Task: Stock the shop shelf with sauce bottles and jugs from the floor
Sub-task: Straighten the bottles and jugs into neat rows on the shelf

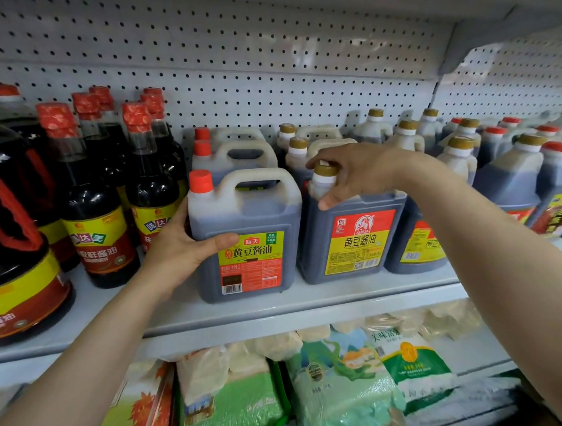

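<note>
The left hand (180, 250) is gripping the red-capped jug (245, 234) standing near the shelf's (310, 304) front edge, thumb lying across its label. The right hand (352, 173) is curling round the gold-capped jug's (352, 238) neck, just beside it.

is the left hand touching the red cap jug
Touching. The head view shows the left hand wrapped round the red-capped jug, palm on its side and thumb across the front label.

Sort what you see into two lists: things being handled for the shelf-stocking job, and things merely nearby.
In the job: red-capped jug, left hand; gold-capped jug, right hand; shelf.

Nearby: tall bottles, rice bags, pegboard.
</note>
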Available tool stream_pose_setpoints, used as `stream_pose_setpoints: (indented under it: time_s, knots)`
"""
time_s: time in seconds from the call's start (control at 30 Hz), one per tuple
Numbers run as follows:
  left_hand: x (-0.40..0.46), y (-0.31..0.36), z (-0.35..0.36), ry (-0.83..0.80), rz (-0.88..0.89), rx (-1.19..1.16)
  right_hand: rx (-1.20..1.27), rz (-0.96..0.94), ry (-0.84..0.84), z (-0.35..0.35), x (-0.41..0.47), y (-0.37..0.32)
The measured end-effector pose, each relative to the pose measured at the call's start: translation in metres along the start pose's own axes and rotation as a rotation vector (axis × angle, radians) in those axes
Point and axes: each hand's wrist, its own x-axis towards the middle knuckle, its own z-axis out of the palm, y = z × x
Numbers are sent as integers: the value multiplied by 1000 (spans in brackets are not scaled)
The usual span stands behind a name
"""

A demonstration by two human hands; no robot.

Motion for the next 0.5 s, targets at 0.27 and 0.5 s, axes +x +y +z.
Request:
stream_pose_setpoints:
  time_s: [0.27, 0.5]
  knots:
    - [-5, 9, 4, 0, -18, -21, 47, -18, 27, 2, -4, 1]
    - [-6, 10, 3, 26, -42, -7, 44, -22, 27, 1, -5, -1]
